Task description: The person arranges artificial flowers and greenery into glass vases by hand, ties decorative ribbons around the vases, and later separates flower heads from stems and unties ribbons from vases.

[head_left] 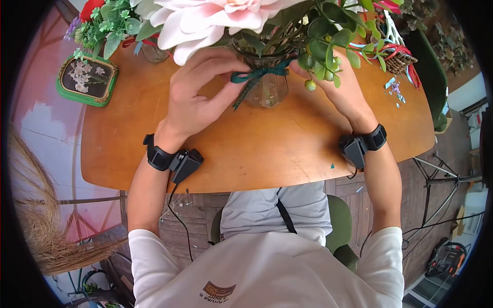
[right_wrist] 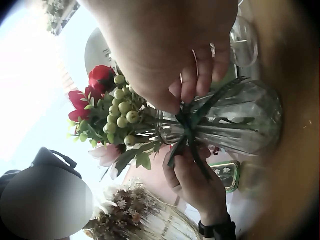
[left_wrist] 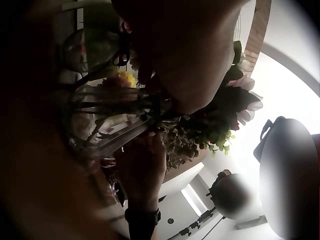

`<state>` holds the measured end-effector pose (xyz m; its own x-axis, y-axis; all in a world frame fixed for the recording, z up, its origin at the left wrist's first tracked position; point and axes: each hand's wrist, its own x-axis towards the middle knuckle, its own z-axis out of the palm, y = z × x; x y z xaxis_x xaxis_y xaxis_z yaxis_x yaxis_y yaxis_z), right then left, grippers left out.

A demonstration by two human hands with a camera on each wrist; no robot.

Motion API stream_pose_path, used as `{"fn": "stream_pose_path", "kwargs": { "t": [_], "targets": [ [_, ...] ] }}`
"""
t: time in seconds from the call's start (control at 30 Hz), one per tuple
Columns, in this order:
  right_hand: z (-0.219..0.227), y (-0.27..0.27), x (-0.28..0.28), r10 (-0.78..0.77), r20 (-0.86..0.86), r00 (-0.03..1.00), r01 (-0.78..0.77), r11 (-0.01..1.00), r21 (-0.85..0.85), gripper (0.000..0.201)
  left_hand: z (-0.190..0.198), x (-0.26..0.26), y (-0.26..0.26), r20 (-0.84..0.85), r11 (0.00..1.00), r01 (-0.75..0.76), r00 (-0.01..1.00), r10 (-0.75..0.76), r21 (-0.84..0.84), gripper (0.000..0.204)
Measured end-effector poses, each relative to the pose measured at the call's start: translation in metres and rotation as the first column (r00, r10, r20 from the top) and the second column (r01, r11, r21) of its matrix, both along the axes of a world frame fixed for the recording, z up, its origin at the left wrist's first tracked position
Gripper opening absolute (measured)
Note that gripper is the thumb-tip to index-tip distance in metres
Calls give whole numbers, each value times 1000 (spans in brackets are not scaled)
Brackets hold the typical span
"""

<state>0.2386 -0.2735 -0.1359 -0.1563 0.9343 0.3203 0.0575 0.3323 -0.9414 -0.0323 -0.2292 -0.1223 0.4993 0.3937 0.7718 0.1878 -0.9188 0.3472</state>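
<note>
A clear faceted glass vase stands on the table, its neck wrapped by a dark green ribbon tied in a bow. My left hand pinches the bow's left loop between thumb and fingertips. On the other side, my right hand pinches the right part of the ribbon, partly hidden by leaves. The right wrist view shows the ribbon crossing at the vase neck, tails hanging loose, and my right hand's curled fingers close above it. A large pale pink flower and green berries rise from the vase.
On the wooden table, a green-framed picture lies at left, near another flower arrangement. Ribbons and a woven piece lie at right, with small scraps nearby. Dried grass stands at lower left.
</note>
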Motion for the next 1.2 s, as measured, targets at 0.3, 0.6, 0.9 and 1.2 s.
{"fn": "stream_pose_path", "kwargs": {
  "t": [0.3,0.6,0.9,1.2],
  "targets": [
    [2,-2,1,-28,108,994,33,999,-42,35,-18,9,2,246,931,44,968,50,-362,14],
    [-7,-3,-4,-21,57,998,17,997,73,39,-25,11,4,364,774,217,931,20,-595,18],
    [-9,-3,-5,-70,18,997,69,995,77,34,-26,11,4,377,732,237,926,30,-639,20],
    [-2,-6,-7,-88,-6,996,88,996,4,37,-29,13,5,401,809,240,916,-6,-537,20]
  ]
}}
